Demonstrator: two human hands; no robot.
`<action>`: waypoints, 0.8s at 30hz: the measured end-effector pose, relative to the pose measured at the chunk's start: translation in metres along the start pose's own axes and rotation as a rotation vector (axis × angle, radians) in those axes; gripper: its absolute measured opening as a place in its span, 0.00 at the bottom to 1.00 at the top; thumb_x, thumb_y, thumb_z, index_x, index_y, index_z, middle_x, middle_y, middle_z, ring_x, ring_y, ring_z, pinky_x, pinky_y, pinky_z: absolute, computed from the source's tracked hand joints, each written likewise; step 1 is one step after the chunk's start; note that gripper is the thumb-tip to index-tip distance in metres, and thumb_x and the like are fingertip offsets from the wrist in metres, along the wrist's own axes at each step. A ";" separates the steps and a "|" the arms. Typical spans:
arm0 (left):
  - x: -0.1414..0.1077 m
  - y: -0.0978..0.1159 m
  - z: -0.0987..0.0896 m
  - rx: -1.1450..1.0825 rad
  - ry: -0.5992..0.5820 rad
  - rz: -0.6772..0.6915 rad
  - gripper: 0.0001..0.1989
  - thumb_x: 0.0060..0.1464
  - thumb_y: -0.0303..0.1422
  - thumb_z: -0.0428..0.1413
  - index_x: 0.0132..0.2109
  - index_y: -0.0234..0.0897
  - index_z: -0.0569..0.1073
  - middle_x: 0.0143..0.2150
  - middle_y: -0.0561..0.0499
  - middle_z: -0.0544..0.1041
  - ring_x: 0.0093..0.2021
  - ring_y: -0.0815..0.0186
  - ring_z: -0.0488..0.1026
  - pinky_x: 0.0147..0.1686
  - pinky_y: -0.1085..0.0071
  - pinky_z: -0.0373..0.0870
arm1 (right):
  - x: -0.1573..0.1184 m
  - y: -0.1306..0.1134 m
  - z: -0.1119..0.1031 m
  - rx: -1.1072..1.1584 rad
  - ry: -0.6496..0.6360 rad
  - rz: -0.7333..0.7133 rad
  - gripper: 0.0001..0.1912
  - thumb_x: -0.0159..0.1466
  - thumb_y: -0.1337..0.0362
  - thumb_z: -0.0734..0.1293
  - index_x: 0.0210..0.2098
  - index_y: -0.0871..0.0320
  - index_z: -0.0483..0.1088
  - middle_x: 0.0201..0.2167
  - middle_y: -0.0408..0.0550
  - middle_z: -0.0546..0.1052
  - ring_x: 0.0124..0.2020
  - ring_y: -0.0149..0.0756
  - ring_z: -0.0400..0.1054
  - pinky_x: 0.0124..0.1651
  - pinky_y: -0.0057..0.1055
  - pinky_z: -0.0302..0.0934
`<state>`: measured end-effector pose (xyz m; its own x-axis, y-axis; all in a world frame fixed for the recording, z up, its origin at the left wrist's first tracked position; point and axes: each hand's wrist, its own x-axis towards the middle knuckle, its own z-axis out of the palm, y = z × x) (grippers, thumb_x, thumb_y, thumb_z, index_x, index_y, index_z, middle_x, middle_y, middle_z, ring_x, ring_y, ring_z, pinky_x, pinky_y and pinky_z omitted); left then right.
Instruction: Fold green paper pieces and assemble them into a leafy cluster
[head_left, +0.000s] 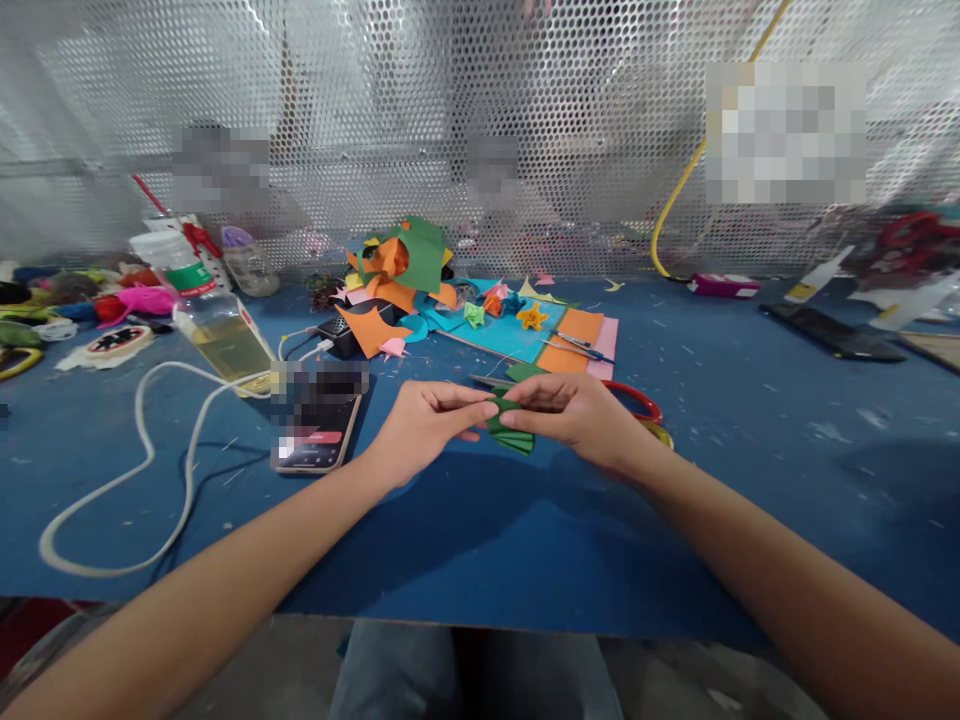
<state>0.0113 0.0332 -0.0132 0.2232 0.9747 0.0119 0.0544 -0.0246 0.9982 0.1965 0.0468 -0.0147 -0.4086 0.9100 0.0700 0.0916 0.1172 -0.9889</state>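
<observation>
A small piece of pleated green paper (516, 438) is held between both hands above the blue table (480, 550). My left hand (431, 420) pinches its left edge between thumb and fingers. On the right side, my right hand (570, 412) grips the same paper with thumb and fingers closed. Scissors with red and yellow handles (643, 402) lie partly hidden behind my right hand, their blade tip showing above the paper. Just behind the hands lies another green sheet (526, 371), mostly covered.
A phone (322, 425) with a white cable (142, 470) lies left, near a bottle of yellowish liquid (229, 345). Colored scraps (401, 265), small folded paper flowers (531, 317) and a blue sheet (499, 335) are behind. A black phone (831, 332) lies right.
</observation>
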 end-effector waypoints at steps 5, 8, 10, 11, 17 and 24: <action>-0.002 0.002 0.002 -0.007 0.015 -0.012 0.10 0.41 0.36 0.64 0.33 0.35 0.78 0.28 0.50 0.79 0.27 0.70 0.74 0.28 0.75 0.73 | -0.002 -0.002 0.002 -0.072 0.015 -0.024 0.14 0.46 0.57 0.74 0.30 0.58 0.73 0.24 0.44 0.77 0.27 0.33 0.71 0.32 0.30 0.65; -0.002 0.002 0.003 -0.023 0.012 -0.016 0.10 0.40 0.35 0.64 0.31 0.35 0.78 0.27 0.50 0.78 0.28 0.70 0.74 0.27 0.76 0.73 | -0.004 -0.005 0.005 -0.146 0.024 -0.051 0.14 0.48 0.56 0.73 0.29 0.59 0.73 0.25 0.45 0.77 0.27 0.34 0.71 0.30 0.30 0.65; -0.002 0.001 0.004 -0.027 -0.001 -0.020 0.10 0.40 0.34 0.64 0.32 0.34 0.78 0.28 0.50 0.79 0.29 0.69 0.74 0.28 0.75 0.72 | -0.006 -0.006 0.006 -0.213 0.032 -0.106 0.12 0.50 0.57 0.71 0.29 0.58 0.74 0.26 0.46 0.78 0.28 0.35 0.71 0.32 0.31 0.66; -0.002 0.001 0.004 -0.024 -0.008 -0.022 0.10 0.41 0.34 0.64 0.33 0.35 0.78 0.29 0.49 0.79 0.29 0.69 0.74 0.28 0.75 0.73 | -0.006 -0.006 0.007 -0.256 0.045 -0.145 0.11 0.51 0.57 0.71 0.30 0.57 0.74 0.27 0.46 0.78 0.29 0.35 0.72 0.34 0.31 0.67; 0.000 -0.003 0.003 0.035 0.054 0.068 0.11 0.46 0.37 0.60 0.36 0.36 0.79 0.33 0.49 0.79 0.31 0.68 0.74 0.31 0.73 0.73 | -0.006 -0.003 0.009 -0.424 0.157 -0.235 0.10 0.56 0.59 0.68 0.35 0.57 0.74 0.31 0.46 0.79 0.33 0.37 0.72 0.38 0.33 0.67; -0.001 -0.001 0.001 0.110 0.081 0.163 0.10 0.42 0.37 0.63 0.31 0.35 0.77 0.25 0.52 0.76 0.24 0.71 0.70 0.27 0.74 0.69 | -0.007 -0.005 0.007 -0.615 0.141 -0.386 0.08 0.60 0.61 0.64 0.33 0.52 0.75 0.32 0.44 0.79 0.34 0.39 0.72 0.38 0.34 0.65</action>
<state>0.0120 0.0317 -0.0145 0.1589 0.9705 0.1815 0.1308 -0.2029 0.9704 0.1931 0.0371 -0.0115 -0.3978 0.7967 0.4549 0.4741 0.6031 -0.6415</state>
